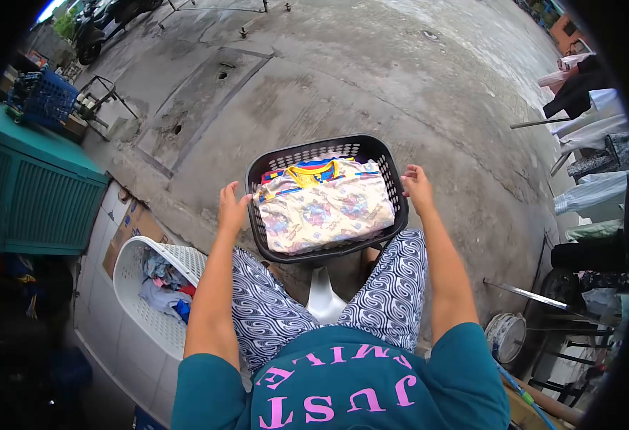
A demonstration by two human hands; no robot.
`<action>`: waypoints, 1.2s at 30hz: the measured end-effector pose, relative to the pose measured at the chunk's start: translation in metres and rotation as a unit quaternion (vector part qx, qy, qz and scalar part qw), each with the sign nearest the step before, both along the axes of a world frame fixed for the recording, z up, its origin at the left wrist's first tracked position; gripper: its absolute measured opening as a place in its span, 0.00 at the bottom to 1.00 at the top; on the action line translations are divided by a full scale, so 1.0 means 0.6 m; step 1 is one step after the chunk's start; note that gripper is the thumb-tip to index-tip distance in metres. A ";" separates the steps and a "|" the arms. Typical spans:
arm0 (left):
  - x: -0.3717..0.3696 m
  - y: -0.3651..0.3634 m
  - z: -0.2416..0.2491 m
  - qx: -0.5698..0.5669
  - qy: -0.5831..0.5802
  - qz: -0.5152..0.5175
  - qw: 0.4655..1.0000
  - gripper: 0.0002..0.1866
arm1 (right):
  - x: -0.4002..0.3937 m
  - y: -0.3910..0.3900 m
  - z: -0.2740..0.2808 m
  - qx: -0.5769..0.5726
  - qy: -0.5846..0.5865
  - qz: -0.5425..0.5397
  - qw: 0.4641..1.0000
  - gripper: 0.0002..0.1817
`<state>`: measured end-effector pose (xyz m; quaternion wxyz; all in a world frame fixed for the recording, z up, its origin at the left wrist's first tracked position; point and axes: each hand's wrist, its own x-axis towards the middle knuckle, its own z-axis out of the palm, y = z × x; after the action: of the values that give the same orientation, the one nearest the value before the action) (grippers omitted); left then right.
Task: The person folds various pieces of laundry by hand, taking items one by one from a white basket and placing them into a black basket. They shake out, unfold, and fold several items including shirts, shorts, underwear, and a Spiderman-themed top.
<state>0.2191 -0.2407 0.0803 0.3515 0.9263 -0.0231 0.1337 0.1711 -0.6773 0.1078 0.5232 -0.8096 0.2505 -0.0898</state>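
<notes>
Flanking the black basket [314, 151], both grips are released. Left grip [233, 209]: fingers loosely spread, thumb side at the basket's left rim; cannot tell whether it touches. Right grip [418, 189]: fingers slightly curled, unclenched, just beside the opposite rim. Between the grips, inside the basket: a stack of folded garments, pale printed shirt [325, 215] uppermost, yellow neckband [300, 178] at the far side. Closer to the body than the grips: patterned trousers [393, 287], knees spread at the basket's near edge. Left of the left grip, nearer the body: white basket [134, 304] containing crumpled clothes [160, 297]. Beyond both grips: concrete floor [343, 86].
</notes>
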 end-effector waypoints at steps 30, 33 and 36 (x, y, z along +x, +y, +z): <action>-0.379 0.320 -0.278 -0.080 0.431 0.346 0.829 0.23 | -0.249 0.195 0.023 -0.291 0.026 0.386 0.875 0.13; -0.371 0.335 -0.349 -0.171 0.450 0.370 0.794 0.25 | -0.261 0.197 0.052 -0.322 0.044 0.377 0.868 0.12; -0.390 0.343 -0.345 -0.228 0.377 0.459 0.772 0.20 | -0.263 0.183 0.055 -0.310 0.044 0.353 0.882 0.11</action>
<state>-0.0152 -0.0351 -0.1266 0.4294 0.6960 0.5700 -0.0791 0.0133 -0.5674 0.1407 0.2312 -0.9684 -0.0697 0.0630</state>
